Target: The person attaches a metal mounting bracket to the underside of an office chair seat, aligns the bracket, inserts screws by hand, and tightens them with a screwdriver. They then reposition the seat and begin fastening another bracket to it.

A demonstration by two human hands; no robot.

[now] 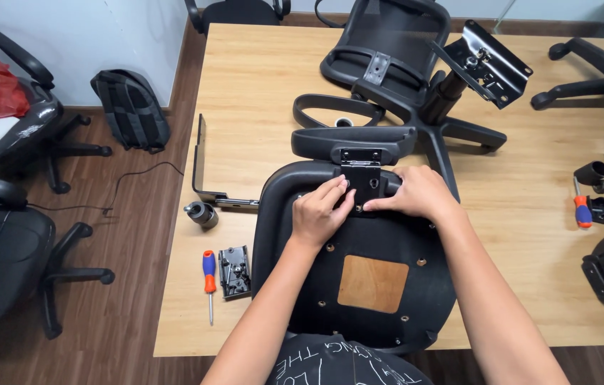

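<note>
We rest our left hand (pixel 319 214) and right hand (pixel 416 194) on the bracket (pixel 362 178) at the far edge of the upturned seat (pixel 359 271) on the table (pixel 259 93). Fingers (pixel 334 189) press flat on both sides, clamped on nothing. A screwdriver (pixel 209 274) lies left of the seat.

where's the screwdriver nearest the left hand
In the head view, the orange-and-blue-handled screwdriver lies on the wooden table, left of the upturned black chair seat, beside a small black metal bracket.
</note>
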